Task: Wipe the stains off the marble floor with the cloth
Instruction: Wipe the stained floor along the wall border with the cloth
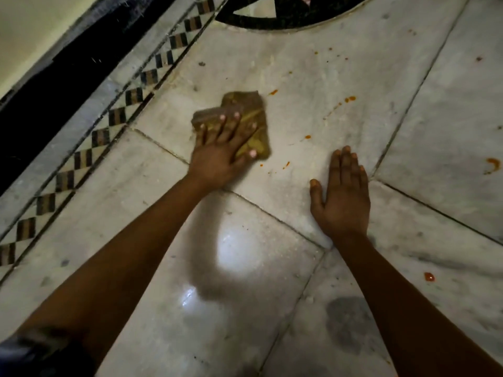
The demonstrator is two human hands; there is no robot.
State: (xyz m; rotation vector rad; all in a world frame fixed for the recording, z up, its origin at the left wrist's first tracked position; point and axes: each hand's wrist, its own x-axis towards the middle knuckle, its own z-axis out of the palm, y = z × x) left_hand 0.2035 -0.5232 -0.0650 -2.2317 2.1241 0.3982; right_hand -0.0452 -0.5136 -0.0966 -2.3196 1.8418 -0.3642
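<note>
1. The cloth (246, 115), yellow-brown and crumpled, lies on the floor (299, 77) just left of the frame's centre.
2. The left hand (220, 151) presses flat on the cloth with fingers spread and straight; it grasps nothing, and its palm covers the cloth's lower left part. The hand looks slightly blurred.
3. Orange stains dot the floor to the right of the cloth: a small streak (273, 92) just beside its upper right corner, a pair of drops (350, 99) farther right, one dot (307, 136) between cloth and right hand, and tiny specks (286, 164) just below the cloth.
4. More stains lie well apart: a curved smear (493, 165) at the right edge, a thick drop (429, 276) at lower right, and faint specks (330, 49) in the upper middle.
5. The right hand (341, 197) rests palm-down on the floor right of centre, fingers straight and together, thumb out, released and holding nothing.
6. The floor is pale marble slabs with dark joints; a bright glare spot (239, 248) sits between the forearms.
7. A checkered border (117, 117) runs diagonally across the upper left, with a black band (54, 85) beyond it.
8. A black curved inlay (294, 14) fills the top centre.
</note>
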